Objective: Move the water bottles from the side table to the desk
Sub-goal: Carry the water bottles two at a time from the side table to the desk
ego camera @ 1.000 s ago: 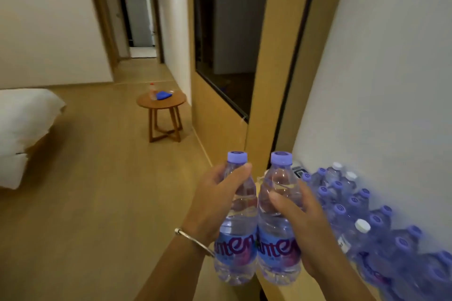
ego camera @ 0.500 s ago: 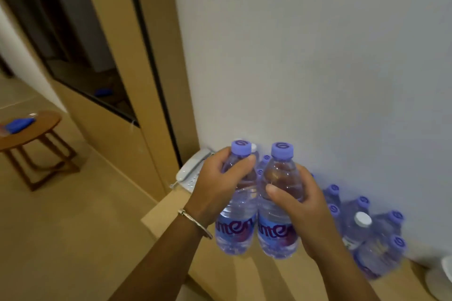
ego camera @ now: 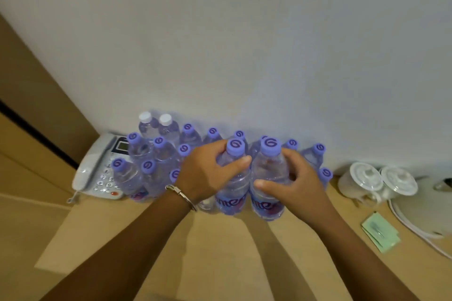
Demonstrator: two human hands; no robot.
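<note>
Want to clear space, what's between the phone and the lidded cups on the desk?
Head view: a cluster of water bottles fills the stretch between phone and cups.

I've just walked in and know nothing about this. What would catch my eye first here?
First, the two hands mid-desk, each with a grip on an upright purple-capped bottle: the left hand on the left bottle, the right hand on the right bottle. Behind them, a cluster of bottles stands against the wall, with a phone to its left and two lidded cups to its right.
</note>
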